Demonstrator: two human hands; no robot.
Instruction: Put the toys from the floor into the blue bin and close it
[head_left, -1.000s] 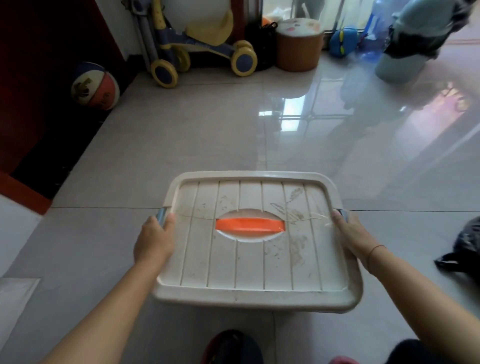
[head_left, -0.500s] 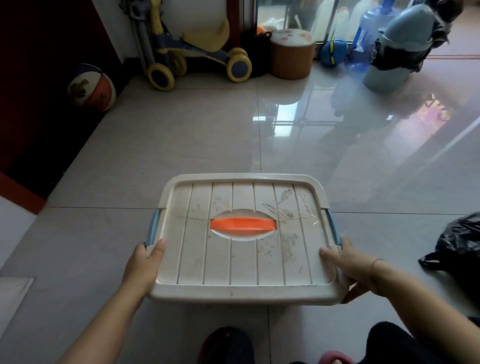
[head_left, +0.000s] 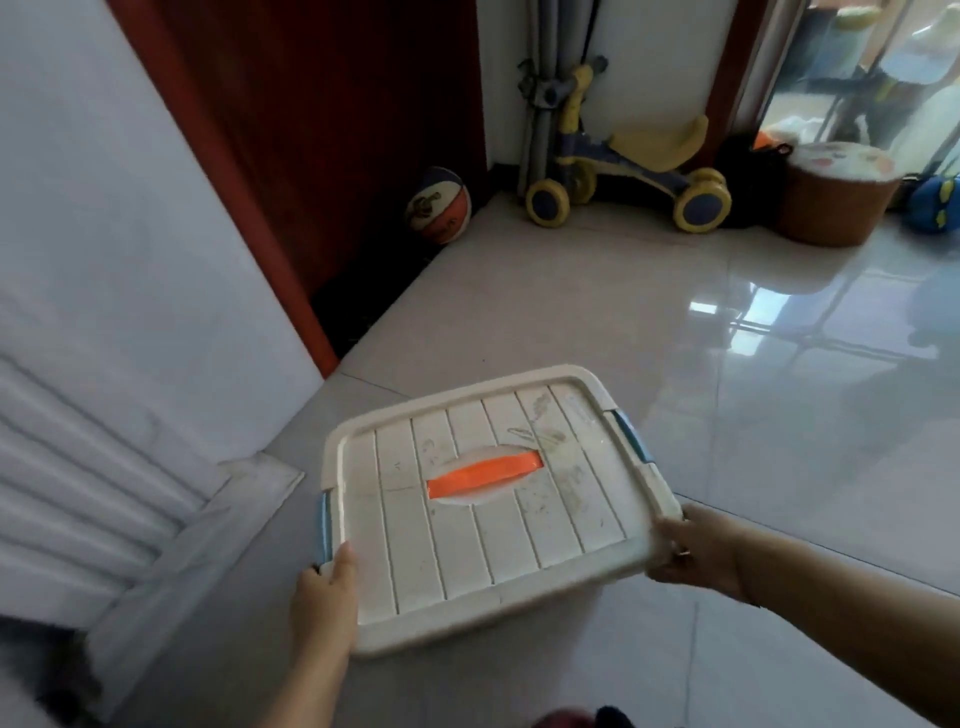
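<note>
The bin is covered by its cream ribbed lid (head_left: 566, 525), which has an orange handle (head_left: 484, 474) in the middle and blue side latches (head_left: 631, 435). The bin's body is hidden beneath the lid, so its contents do not show. My left hand (head_left: 324, 605) grips the lid's near left corner beside the left blue latch (head_left: 325, 525). My right hand (head_left: 693, 551) holds the near right corner. The bin looks tilted and turned toward the left.
A white wall (head_left: 104, 312) and a red door frame (head_left: 218, 171) rise at left. A ball (head_left: 439, 205), a yellow ride-on toy (head_left: 623, 171) and a brown basket (head_left: 836, 195) stand at the back. Glossy tiled floor (head_left: 779, 415) spreads to the right.
The view has swung left toward the wall. The bin has turned counter-clockwise, and both hands have slid back along its sides to the near corners.
</note>
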